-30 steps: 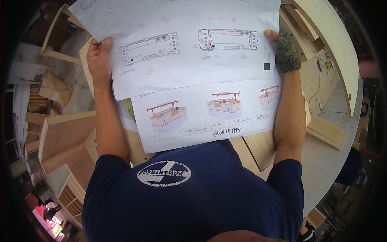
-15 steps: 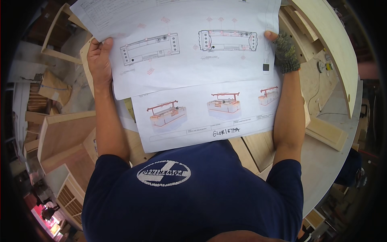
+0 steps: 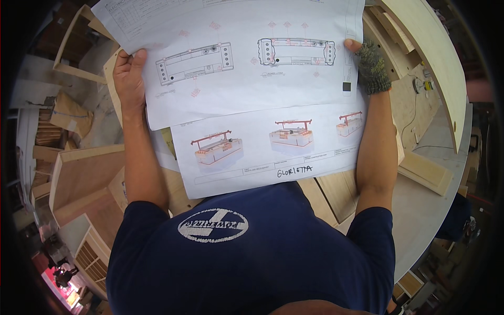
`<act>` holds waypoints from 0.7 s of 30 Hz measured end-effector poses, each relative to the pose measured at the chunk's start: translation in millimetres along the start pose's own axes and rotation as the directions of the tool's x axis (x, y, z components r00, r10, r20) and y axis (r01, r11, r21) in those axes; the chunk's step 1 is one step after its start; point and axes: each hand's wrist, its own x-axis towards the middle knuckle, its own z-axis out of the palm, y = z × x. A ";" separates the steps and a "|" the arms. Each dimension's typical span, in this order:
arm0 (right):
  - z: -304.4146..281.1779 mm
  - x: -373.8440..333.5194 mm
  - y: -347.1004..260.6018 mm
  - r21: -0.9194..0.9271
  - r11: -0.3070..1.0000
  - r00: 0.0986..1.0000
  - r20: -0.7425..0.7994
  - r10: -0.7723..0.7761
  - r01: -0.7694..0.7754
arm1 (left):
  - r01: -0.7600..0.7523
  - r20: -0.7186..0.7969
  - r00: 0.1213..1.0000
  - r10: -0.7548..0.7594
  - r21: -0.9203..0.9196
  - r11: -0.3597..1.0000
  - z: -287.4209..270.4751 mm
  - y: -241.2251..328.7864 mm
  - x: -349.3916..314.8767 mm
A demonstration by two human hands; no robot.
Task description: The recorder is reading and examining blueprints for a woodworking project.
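Two large white drawing sheets are spread out before me. The upper drawing sheet (image 3: 241, 89) carries two long plan outlines with small red marks. Partly under it lies the lower drawing sheet (image 3: 252, 142), printed with three coloured views of a counter with a red frame and a handwritten word. My bare left hand (image 3: 129, 79) pinches the left edge of the upper sheet, thumb on top. At the right edge my right hand (image 3: 373, 68), in a dark knitted glove with a bare thumb tip, grips the upper sheet; its other fingers are hidden behind the paper.
Left of me stands an open wooden box frame (image 3: 84, 178), with a brown paper package (image 3: 72, 114) beyond it. A curved plywood panel (image 3: 428, 58) rises at the right. A flat wooden panel (image 3: 426, 175) lies on a pale worktop (image 3: 412, 220).
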 end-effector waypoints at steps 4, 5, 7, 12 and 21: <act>4.0 -5.1 -5.4 0.003 1.000 1.000 -0.002 -0.008 0.008 | -0.004 -0.012 1.000 0.004 -0.002 1.000 -1.2 -0.9 -0.5; 4.8 -6.2 -6.7 0.012 1.000 1.000 0.006 -0.020 0.019 | -0.004 -0.012 1.000 0.004 -0.002 1.000 -0.9 -0.5 -0.7; 4.2 -6.1 -6.2 0.004 1.000 1.000 0.004 -0.013 0.013 | -0.003 -0.009 1.000 0.003 0.012 1.000 -0.1 0.7 -1.2; 5.5 -6.7 -6.1 0.005 1.000 1.000 0.013 -0.027 0.027 | 0.013 0.000 1.000 -0.013 0.025 1.000 -5.3 -1.0 -1.5; -1.6 4.1 4.8 -0.078 0.996 0.998 -0.033 -0.049 0.047 | 0.024 0.018 1.000 -0.025 0.039 0.999 -6.4 -1.9 -1.4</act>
